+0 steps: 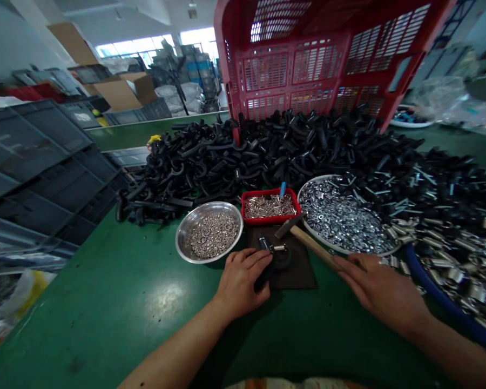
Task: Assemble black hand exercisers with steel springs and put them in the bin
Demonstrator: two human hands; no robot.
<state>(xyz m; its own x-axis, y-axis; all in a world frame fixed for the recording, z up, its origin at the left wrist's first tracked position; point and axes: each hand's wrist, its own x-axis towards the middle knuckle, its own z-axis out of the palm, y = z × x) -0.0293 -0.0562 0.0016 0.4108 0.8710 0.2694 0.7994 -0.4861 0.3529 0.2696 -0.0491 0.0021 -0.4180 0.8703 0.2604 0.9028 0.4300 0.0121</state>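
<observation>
My left hand [245, 278] is closed around a black curved plastic part [282, 260], pressing it on a dark square pad [299, 278]. A small metal spring [279, 247] and a short metal cylinder [263, 242] show at the part's upper end. My right hand [383, 286] grips the wooden handle of a hammer [314, 243]. The hammer's head is just beyond the pad's upper edge, close to a red tray [251, 220] of small metal pins, apart from the black part. My left fingers hide much of the part.
A steel bowl [180, 243] of tiny metal pieces stands left of the pad, a round tray [308, 186] of shiny pieces right. Behind lies a heap of black parts [210, 162] under a tipped red crate [287, 70]. A blue-rimmed container [429, 286] holds metal cylinders. Grey crates [36, 156] stand left.
</observation>
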